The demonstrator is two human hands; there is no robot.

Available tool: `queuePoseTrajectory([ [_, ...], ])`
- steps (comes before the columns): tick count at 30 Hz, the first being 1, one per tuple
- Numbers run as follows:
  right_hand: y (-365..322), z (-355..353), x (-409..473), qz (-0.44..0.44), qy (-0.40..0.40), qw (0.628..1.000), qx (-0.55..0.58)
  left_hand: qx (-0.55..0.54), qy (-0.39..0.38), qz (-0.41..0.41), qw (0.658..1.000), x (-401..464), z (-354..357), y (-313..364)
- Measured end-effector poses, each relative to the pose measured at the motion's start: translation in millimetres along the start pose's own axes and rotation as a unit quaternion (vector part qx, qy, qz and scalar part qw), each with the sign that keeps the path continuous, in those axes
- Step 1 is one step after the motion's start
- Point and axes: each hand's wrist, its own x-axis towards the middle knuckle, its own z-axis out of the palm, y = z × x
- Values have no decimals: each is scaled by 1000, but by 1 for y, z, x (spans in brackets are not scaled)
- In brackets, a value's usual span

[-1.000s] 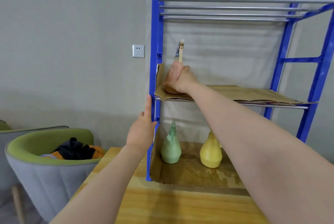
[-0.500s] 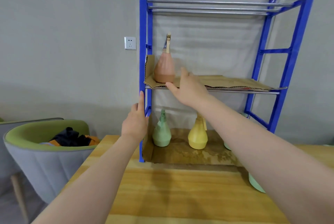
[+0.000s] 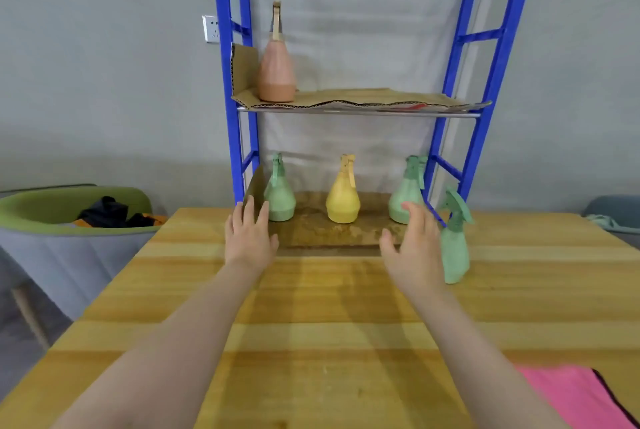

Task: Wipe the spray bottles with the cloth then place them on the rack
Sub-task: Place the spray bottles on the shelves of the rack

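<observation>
Left hand (image 3: 248, 238): fingers straight, slightly spread, holding nothing; palm down over the wooden table (image 3: 322, 324), fingertips just in front of the blue rack (image 3: 491, 64) and its left post. Whether the fingertips touch the cardboard edge there cannot be told.

Right hand (image 3: 414, 252): fingers loosely extended and parted, thumb out to the left, empty. It hangs above the table near the rack's right front post, just left of a green spray bottle (image 3: 454, 248) that stands upright on the table outside the rack. Hand and bottle look close; contact cannot be confirmed.

Bottom level of rack, on stained cardboard (image 3: 329, 231): three bottles upright in a row — left green bottle (image 3: 279, 194), yellow bottle (image 3: 343, 198) in the middle, right green bottle (image 3: 405, 194), partly behind the right hand's fingertips. All well apart from each other.

Middle shelf: corrugated cardboard sheet (image 3: 363, 99) laid over the metal rail, left end folded up against the post. Orange-brown bottle (image 3: 276, 71) stands upright at its left end.

Pink cloth (image 3: 575, 397) lies flat on the table at the near right corner, dark-edged, well away from both hands.

Left of table: a green-and-grey chair (image 3: 69, 231) with dark and orange fabric in the seat. White wall socket (image 3: 210, 29) on the grey wall beside the rack.
</observation>
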Motion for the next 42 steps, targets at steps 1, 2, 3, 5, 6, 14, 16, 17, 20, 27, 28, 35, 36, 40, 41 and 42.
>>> queuePoseTrajectory([
  [1,14,0,-9,25,5,1000,4,9,-10,3,1000,-4,4,2],
  [2,26,-1,-17,52,10,999,5,12,-21,3,1000,-7,8,4],
  [3,37,-1,-26,78,13,997,4,11,-31,1,999,-10,11,5],
  [5,55,0,-41,124,18,992,4,3,-43,-2,999,-15,16,7],
  [6,62,1,-47,147,20,989,6,1,-46,-3,999,-17,18,8],
  [14,93,6,-31,229,19,973,22,31,-78,-16,996,-29,38,-5],
  [16,97,10,-23,228,18,973,26,30,-83,-19,996,-32,42,-9],
  [17,98,12,-21,228,19,973,25,22,-82,-21,996,-34,43,-11],
  [20,101,20,-19,228,31,973,18,-2,-78,-22,997,-37,45,-11],
  [27,109,24,-7,257,73,964,11,-22,-69,-20,997,-39,46,-12],
  [28,111,23,-4,260,71,963,12,-23,-70,-19,997,-39,46,-12],
  [35,125,6,-5,217,-32,971,99,-35,-68,-23,997,-38,49,-12],
  [36,125,2,-6,208,-67,969,119,-34,-69,-23,997,-38,49,-12],
  [40,120,-13,-7,191,-211,938,200,-35,-70,-24,997,-38,49,-13],
  [41,120,-16,-7,186,-242,928,213,-37,-69,-24,997,-38,49,-13],
  [42,121,-18,-6,182,-269,919,224,-38,-69,-25,997,-38,49,-13],
])
